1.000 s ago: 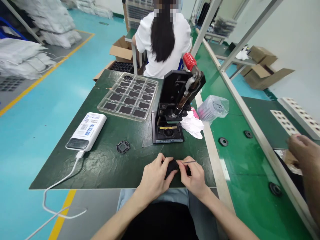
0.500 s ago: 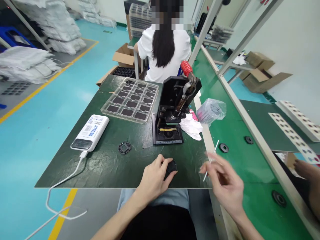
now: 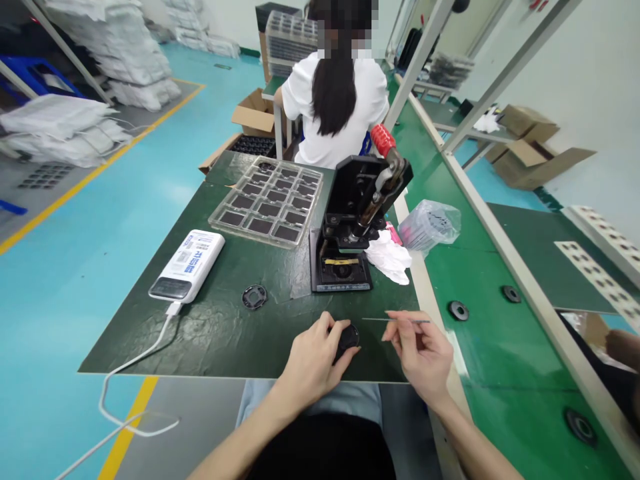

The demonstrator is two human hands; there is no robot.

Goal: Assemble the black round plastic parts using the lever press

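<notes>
My left hand (image 3: 315,357) pinches a small black round part (image 3: 352,339) between thumb and fingers near the table's front edge; the fingers partly cover it. My right hand (image 3: 425,357) is closed on a thin stick (image 3: 375,320), held level, its tip pointing left a little short of the round part. What is on the stick's tip is too small to tell. Another black ring-shaped part (image 3: 246,299) lies on the green table to the left. Beyond my hands stands a black hand press (image 3: 343,230) with a red-gripped lever (image 3: 383,140), raised.
A clear tray (image 3: 214,222) with dark square pieces lies at the back left, a white power bank (image 3: 200,257) with a cable nearer. White tissue (image 3: 393,260) and a plastic bag (image 3: 435,223) sit right of the press. Black rings (image 3: 459,311) rest on the green belt (image 3: 485,353). A person (image 3: 335,100) sits ahead.
My right hand has moved left toward my left hand, and the stick has turned from steep to nearly level. My left hand keeps holding the round part. The view has shifted slightly.
</notes>
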